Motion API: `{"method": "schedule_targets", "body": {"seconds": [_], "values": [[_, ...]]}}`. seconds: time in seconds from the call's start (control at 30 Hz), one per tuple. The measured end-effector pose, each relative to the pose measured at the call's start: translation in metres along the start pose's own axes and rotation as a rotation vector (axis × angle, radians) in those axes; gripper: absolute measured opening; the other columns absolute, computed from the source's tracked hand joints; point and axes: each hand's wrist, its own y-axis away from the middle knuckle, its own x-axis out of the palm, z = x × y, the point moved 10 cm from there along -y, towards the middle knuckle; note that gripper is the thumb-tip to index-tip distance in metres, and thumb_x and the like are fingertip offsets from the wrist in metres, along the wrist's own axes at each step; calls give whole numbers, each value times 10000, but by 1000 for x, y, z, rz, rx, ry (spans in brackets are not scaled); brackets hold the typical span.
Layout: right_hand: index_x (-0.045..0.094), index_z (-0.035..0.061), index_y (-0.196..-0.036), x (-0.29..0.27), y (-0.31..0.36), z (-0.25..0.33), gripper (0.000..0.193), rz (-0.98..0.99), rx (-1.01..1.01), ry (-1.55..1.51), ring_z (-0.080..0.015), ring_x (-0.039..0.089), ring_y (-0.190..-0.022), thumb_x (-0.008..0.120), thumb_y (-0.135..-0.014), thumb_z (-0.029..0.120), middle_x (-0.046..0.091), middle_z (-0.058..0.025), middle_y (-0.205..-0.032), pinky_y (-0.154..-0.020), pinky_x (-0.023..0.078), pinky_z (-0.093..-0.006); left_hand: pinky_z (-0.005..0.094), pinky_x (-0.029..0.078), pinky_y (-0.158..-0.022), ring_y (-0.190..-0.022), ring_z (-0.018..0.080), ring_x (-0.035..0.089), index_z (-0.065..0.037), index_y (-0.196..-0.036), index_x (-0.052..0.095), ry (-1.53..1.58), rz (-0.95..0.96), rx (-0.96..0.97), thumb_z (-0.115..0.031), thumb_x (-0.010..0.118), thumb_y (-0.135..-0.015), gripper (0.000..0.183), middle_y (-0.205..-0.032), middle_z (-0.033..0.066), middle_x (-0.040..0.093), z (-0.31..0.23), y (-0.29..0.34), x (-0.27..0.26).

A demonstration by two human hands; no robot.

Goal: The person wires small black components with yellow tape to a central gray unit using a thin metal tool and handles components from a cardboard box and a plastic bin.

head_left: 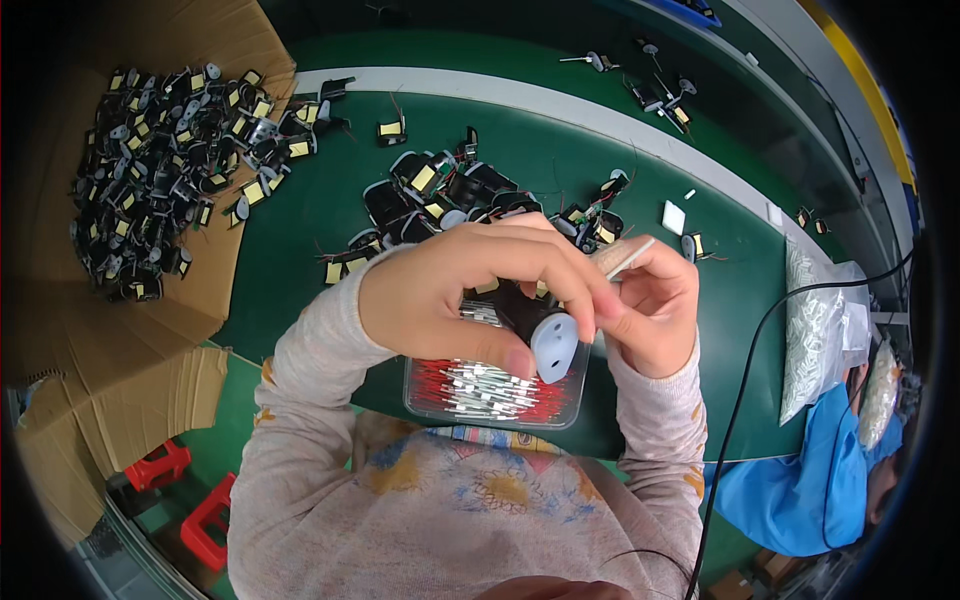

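My left hand (pixel 440 275) is closed around a small black device with a pale grey rounded end piece (pixel 555 348) that has small dark holes. My right hand (pixel 655 320) meets it at the fingertips, closed, with a thin white strip (pixel 632 258) sticking up between its fingers. Under both hands stands a clear plastic tray (pixel 578 410), partly hidden, full of thin red and white pieces (pixel 485 388). Just beyond my hands lies a loose heap of similar black devices (pixel 420 180) with cream pads and thin wires.
At the left, a large cardboard box (pixel 240 250) lies open, heaped with more black devices (pixel 160 170). A bag of white pieces (pixel 808 330) sits at the right edge of the green table (pixel 735 340). A black cable (pixel 745 390) runs down the right side. Red stools (pixel 205 520) stand lower left.
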Motion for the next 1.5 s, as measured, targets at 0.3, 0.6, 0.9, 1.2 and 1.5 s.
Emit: {"method": "schedule_targets", "body": {"seconds": [0.3, 0.6, 0.9, 1.2, 1.5], "values": [[664, -10, -822, -7, -1, 46, 162, -117, -291, 642, -199, 612, -809, 715, -668, -7, 638, -132, -856, -653, 489, -266, 357, 377, -891, -1044, 245, 499, -27, -924, 663, -76, 2, -136, -285, 768, -666, 380, -1043, 109, 585, 19, 0, -4], [538, -37, -944, -18, 21, 66, 263, -233, -512, 386, -237, 631, -722, 656, -712, -73, 634, -165, -815, -662, 525, -343, 352, 421, -845, -909, 230, 587, -16, -931, 657, -203, 5, -44, -221, 775, -649, 368, -926, 95, 658, 9, -2, -3], [593, -33, -719, 3, 49, 98, 163, -387, -638, 592, -239, 640, -607, 729, -637, 3, 638, -143, -652, -578, 528, -314, 378, 422, -905, -864, 213, 663, -16, -935, 639, -415, -287, -6, -71, 786, -606, 365, -881, 100, 691, -3, 1, -13], [600, -44, -690, -6, 49, 93, 171, -468, -539, 573, -234, 637, -601, 735, -584, -46, 637, -144, -653, -557, 512, -290, 446, 384, -926, -852, 220, 669, -51, -886, 639, -551, -290, 52, -101, 804, -588, 345, -871, 101, 692, -11, 2, -7], [653, -52, -795, 34, 53, 108, 270, -216, -694, 937, -248, 658, -668, 759, -547, -44, 650, -125, -715, -618, 547, -304, 442, 368, -932, -866, 239, 665, -54, -865, 632, -624, -311, 46, -116, 811, -592, 332, -863, 102, 691, -16, 4, -9]]}}
